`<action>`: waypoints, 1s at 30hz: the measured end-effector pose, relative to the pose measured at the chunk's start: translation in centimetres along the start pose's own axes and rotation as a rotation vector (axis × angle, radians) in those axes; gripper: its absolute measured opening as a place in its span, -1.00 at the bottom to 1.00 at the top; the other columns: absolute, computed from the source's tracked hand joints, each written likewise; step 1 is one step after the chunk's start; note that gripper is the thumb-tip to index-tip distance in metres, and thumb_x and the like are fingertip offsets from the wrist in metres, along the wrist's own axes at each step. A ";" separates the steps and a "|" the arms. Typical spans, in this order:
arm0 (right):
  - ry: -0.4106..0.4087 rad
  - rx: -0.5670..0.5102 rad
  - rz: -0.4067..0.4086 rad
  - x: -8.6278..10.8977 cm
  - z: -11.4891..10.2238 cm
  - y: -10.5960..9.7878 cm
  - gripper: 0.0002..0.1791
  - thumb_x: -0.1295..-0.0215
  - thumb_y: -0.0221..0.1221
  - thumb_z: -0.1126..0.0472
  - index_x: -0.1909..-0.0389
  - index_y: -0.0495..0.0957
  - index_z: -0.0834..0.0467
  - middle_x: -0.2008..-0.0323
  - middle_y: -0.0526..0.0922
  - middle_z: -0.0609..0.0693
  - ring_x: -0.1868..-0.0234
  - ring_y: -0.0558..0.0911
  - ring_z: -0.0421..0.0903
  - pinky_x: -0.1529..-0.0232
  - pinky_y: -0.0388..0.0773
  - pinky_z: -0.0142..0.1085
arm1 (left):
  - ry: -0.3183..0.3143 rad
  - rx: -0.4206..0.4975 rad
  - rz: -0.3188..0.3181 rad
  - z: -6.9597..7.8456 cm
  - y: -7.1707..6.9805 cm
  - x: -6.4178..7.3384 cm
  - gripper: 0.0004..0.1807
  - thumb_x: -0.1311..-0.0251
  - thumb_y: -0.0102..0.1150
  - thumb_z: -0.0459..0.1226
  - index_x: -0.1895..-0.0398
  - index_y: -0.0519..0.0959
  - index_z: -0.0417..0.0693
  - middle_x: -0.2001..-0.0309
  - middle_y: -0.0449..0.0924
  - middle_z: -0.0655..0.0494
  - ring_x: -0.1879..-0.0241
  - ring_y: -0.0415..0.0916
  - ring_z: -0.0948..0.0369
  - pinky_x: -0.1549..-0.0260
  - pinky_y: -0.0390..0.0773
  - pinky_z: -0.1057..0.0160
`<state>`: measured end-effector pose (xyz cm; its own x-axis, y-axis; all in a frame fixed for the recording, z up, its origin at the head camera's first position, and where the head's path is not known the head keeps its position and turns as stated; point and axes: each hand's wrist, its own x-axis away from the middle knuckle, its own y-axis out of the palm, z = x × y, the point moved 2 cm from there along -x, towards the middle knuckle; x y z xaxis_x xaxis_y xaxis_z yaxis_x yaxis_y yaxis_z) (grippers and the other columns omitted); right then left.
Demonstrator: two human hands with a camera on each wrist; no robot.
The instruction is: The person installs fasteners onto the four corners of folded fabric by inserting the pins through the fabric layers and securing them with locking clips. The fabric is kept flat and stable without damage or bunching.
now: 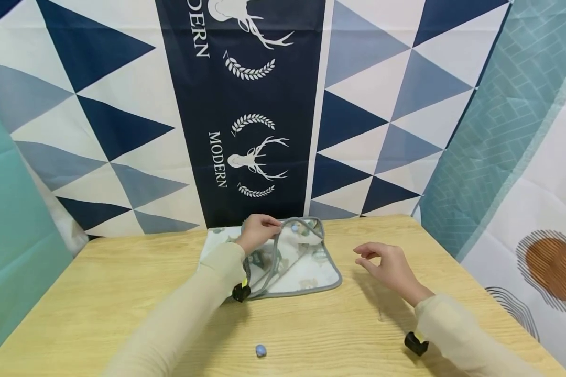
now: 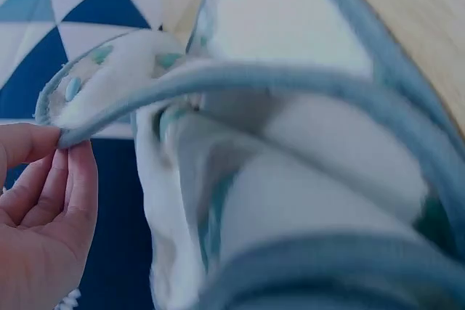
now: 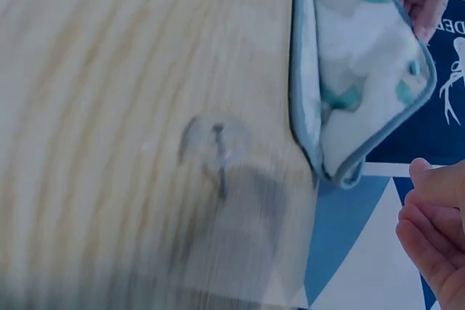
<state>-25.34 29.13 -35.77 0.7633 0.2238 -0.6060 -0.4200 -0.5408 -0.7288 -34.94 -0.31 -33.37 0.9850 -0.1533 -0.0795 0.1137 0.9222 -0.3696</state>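
Observation:
A white cloth (image 1: 306,272) with a pale print and grey bound edges lies partly folded at the back of the table. My left hand (image 1: 260,230) pinches its bound edge between thumb and fingers and lifts that part into a loose flap. The left wrist view shows the pinched border (image 2: 109,112) and the folds beneath it. To the right of the cloth, apart from it, my right hand (image 1: 382,262) hovers over the table with loosely bent fingers and holds nothing. In the right wrist view its fingers (image 3: 429,245) appear near the cloth's corner.
A small blue object (image 1: 261,351) lies on the wooden table (image 1: 287,324) near its front. A clear round piece with a thin dark stem (image 3: 221,139) is on the tabletop at the right. Behind the table hangs a patterned curtain (image 1: 254,99).

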 end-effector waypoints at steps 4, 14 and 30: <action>-0.012 0.026 -0.008 0.3 0.1 -0.9 -0.73 0.09 0.44 0.38 0.28 0.70 0.17 0.36 0.77 0.01 0.41 0.70 -0.10 0.33 0.67 -0.14 | -0.094 0.062 0.049 -0.6 -1.6 -0.5 -0.82 -0.16 0.24 -0.38 0.18 0.68 -0.25 0.07 0.68 -0.16 0.34 0.70 0.21 0.16 0.68 0.23; 0.045 -0.020 -0.181 1.2 0.1 -3.0 -0.80 0.00 0.41 0.30 0.30 0.70 0.17 0.39 0.76 0.02 0.46 0.64 -0.32 0.41 0.64 -0.41 | -0.308 -0.027 0.152 -4.1 -4.6 -1.2 -0.74 -0.15 0.25 -0.29 0.11 0.67 -0.20 0.17 0.71 -0.07 0.52 0.55 0.35 0.43 0.51 0.39; 0.037 -0.161 -0.639 5.9 -1.6 -2.5 -0.82 0.08 0.46 0.19 0.51 0.62 0.04 0.59 0.58 -0.24 0.55 0.39 -0.49 0.54 0.43 -0.50 | 0.482 -0.826 -0.159 0.9 5.3 3.9 -0.88 -0.14 0.24 -0.35 0.26 0.64 -0.19 0.26 0.71 -0.02 0.23 0.65 0.13 0.26 0.63 0.29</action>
<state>-19.00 30.46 -37.04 0.8558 0.5143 -0.0564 0.1980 -0.4262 -0.8827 -30.37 4.24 -34.83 0.7860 -0.5537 -0.2751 -0.0672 0.3658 -0.9283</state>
